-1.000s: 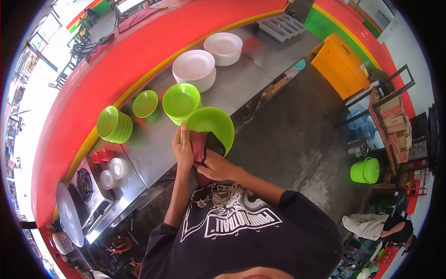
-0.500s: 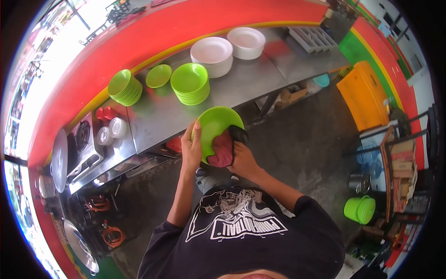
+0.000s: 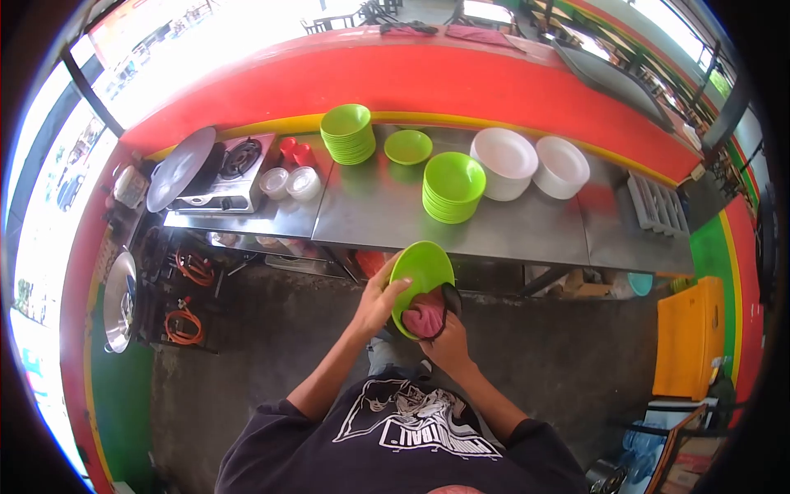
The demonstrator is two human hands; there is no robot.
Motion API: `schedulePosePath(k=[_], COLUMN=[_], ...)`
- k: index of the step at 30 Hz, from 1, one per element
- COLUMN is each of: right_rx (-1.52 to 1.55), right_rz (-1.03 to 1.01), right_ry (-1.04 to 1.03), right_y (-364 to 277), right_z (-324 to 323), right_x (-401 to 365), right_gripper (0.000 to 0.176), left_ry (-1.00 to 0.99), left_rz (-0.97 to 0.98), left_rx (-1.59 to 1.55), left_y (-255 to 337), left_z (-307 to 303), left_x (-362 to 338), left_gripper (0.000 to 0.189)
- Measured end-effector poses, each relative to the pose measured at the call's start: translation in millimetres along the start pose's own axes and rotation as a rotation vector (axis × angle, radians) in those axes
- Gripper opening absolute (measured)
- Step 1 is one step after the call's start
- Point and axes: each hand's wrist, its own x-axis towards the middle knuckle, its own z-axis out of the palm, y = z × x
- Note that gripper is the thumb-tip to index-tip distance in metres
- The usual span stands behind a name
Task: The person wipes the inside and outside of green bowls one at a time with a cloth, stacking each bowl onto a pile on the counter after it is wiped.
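A green bowl [image 3: 425,265] is held tilted in front of my body, its inside partly facing me. My left hand [image 3: 382,298] grips its left rim, thumb over the edge. Bunched in my right hand [image 3: 448,344] is a dark pink cloth with a black edge [image 3: 425,316], pressed against the inside of the bowl. On the steel counter beyond stand a tall stack of green bowls [image 3: 350,142], a lone-looking green bowl [image 3: 408,148] and another green stack [image 3: 452,193]. The fingers of my right hand are partly hidden by the cloth.
The steel counter [image 3: 374,216] carries white plate stacks [image 3: 504,158], a cutlery tray [image 3: 656,206], a gas stove [image 3: 230,183], red cups [image 3: 303,155] and clear containers [image 3: 304,183]. A red wall [image 3: 395,82] runs behind. An orange bin [image 3: 690,337] stands at right.
My view has swung left, so the counter now lies more level and shifted right. The green bowl is tilted more steeply, with the cloth still inside it.
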Motion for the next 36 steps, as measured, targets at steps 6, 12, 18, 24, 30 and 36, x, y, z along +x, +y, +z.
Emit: schedulePosePath(k=[6,12,18,24,30,36], right_rx=[0.154,0.014,0.266,-0.01,0.059,-0.207], right_rz=[0.136,0.001,0.328,-0.024,0.137,0.044], right_ry=[-0.014,-0.112,-0.171,-0.017,0.013,0.084], right_y=[-2.4,39.8,32.3,73.8,68.9,94.9], right_z=[49.4,30.6,62.6,17.6,13.0,9.6], right_x=[-6.6,14.0,69.1,114.1,156.5,150.6], right_gripper=[0.039,0.042,0.045,0.043,0.05,0.051], left_ry=[0.076,-0.018,0.059,-0.238,-0.219,-0.438], left_rz=[-0.041,-0.145,-0.043,-0.127,0.067,-0.165], left_rx=[0.044,-0.044,0.034,-0.163,-0.122,-0.118], left_y=[-19.7,16.3,-1.9,36.9,30.3,25.5], left_z=[-1.5,-25.1,-15.6,-37.2,5.9,-21.1], left_x=[4.2,31.6,82.6,157.5,191.6,243.1], left_gripper=[0.059,0.058,0.059,0.054,0.055,0.055])
